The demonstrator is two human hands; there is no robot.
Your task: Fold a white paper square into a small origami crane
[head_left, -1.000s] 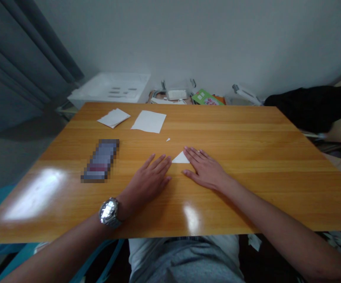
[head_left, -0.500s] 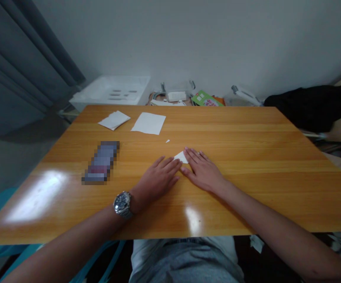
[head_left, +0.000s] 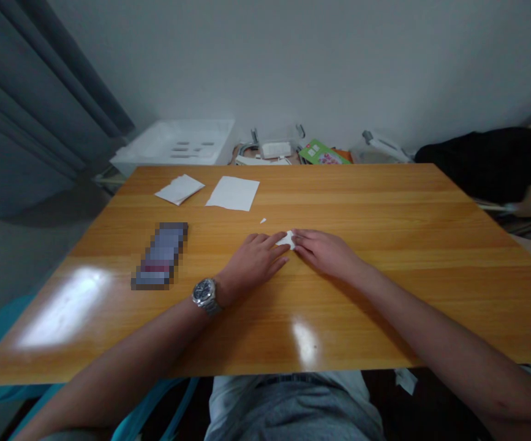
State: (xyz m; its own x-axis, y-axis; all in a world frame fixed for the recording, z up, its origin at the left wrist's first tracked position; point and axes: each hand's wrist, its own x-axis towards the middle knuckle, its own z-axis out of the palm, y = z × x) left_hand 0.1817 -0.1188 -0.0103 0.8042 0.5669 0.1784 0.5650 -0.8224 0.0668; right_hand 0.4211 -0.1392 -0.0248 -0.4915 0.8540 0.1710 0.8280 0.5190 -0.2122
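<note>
Just below the centre of the frame, the right hand has gone from flat to bunched fingers, perhaps pinching the small white paper, while the left hand, fingers slightly apart, touches its other side, so both now steady it.

Left hand and right hand: both ungloved, forearms bare too. Left wrist wears a wristwatch, silver-coloured, metallic; round case, dark dial with paler details too small to read, shiny linked bracelet. Right forearm has a small dark spot towards the elbow. Torso: grey top, soft-looking cloth, wrinkled and bunched in folds at the front. Below it, pale, whitish legwear, loose over the thighs. Narrow darker band at the lap, fine detail blurred; belt or trim, cannot tell.
</note>
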